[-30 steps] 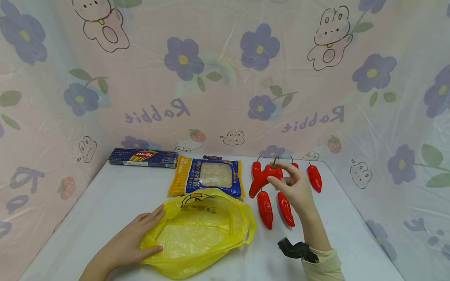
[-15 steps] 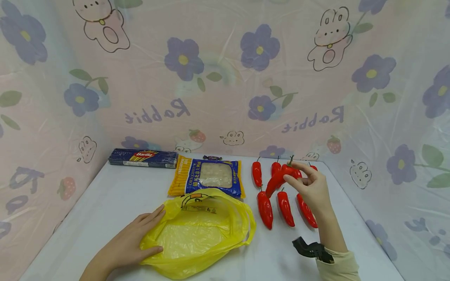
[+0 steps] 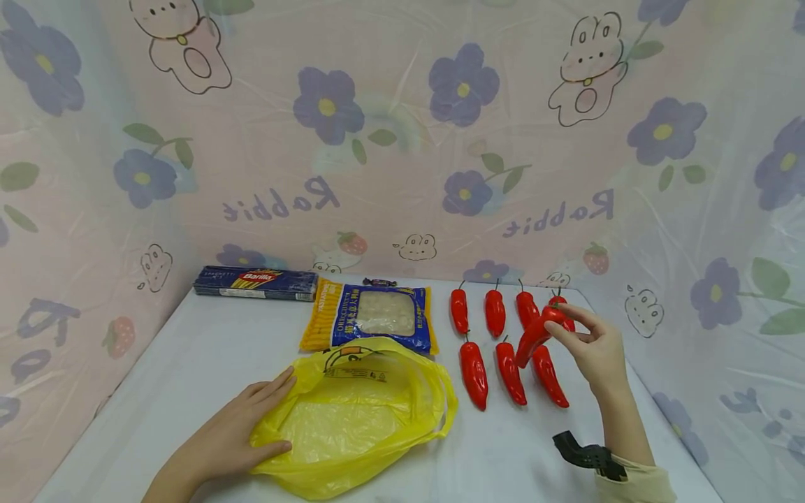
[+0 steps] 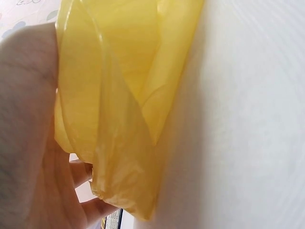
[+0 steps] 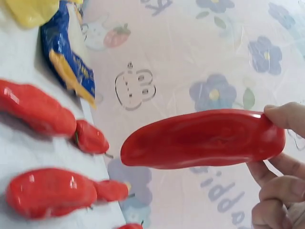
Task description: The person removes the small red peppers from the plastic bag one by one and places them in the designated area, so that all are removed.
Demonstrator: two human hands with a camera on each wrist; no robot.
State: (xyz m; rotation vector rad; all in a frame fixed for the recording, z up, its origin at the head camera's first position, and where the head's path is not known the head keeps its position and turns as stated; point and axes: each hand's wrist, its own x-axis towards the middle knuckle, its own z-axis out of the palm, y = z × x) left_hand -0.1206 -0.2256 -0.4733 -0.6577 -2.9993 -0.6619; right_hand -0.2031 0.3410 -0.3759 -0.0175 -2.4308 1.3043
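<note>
My right hand [image 3: 600,349] pinches a red chili pepper [image 3: 534,339] near its stem end, between thumb and fingers, above the right side of the table. In the right wrist view the held chili pepper [image 5: 205,139] lies sideways, clear of the others. Several more red chili peppers [image 3: 474,375] lie in two rows beneath and left of that hand. My left hand [image 3: 235,426] rests against the left side of an opened yellow plastic bag [image 3: 352,461], fingers extended along it and thumb over its edge. Up close, the bag's thin film [image 4: 128,157] covers part of the fingers.
Behind the bag lies a blue and yellow pasta packet [image 3: 371,318], with a small dark wrapped candy [image 3: 380,282] at its far edge. A dark blue Barilla box [image 3: 256,283] is at the back left. Printed curtains [image 3: 396,161] enclose the white table [image 3: 207,335].
My right hand has carried the chili pepper to the right, uncovering the rows of peppers beneath. My left hand and the yellow bag stay in place.
</note>
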